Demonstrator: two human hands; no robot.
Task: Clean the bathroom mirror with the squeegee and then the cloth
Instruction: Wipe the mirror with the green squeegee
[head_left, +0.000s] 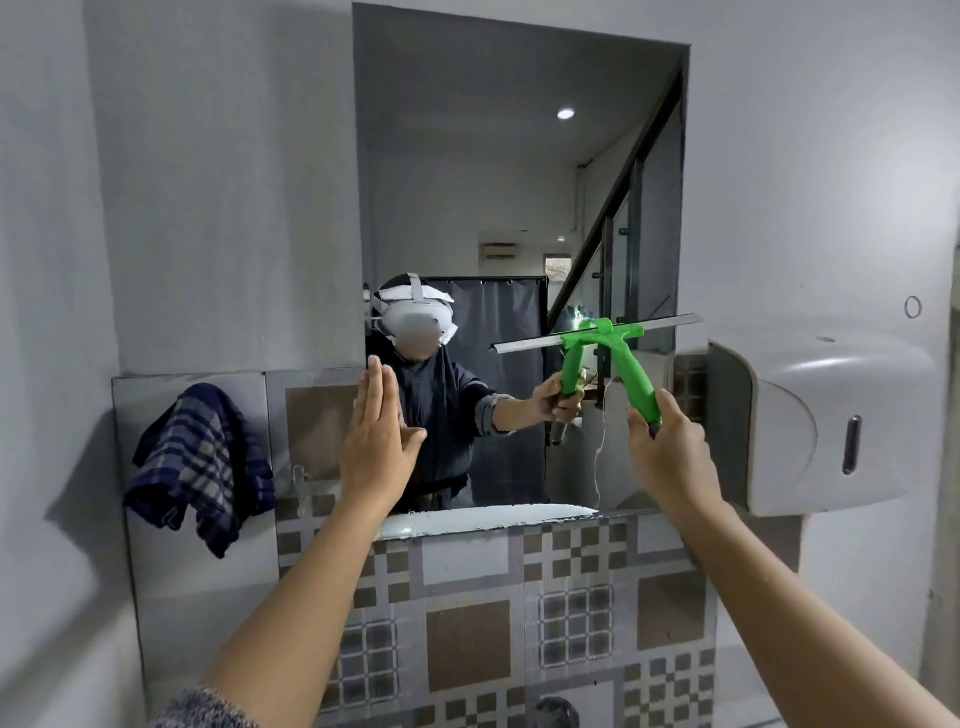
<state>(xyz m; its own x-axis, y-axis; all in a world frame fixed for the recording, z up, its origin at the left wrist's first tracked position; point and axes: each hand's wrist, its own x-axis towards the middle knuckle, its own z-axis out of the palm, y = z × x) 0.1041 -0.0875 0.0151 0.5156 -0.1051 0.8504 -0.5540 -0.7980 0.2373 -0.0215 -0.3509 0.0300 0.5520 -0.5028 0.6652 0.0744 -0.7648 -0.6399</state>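
Views: you have one, the wide-angle head camera; no second view shares the scene.
Position: it sits on your head, straight in front of the mirror (519, 208), within arm's reach of it.
Facing: forward at the glass, tilted a little down; both forearms run up from the bottom edge toward the mirror.
Coverage: wall left and right of the mirror, patterned tiles below it.
Reflection: the mirror shows your headset.

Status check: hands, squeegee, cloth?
Right hand grips squeegee, blade on mirror. Left hand flat, open at mirror edge. Cloth hanging left, untouched. Nothing blocking.
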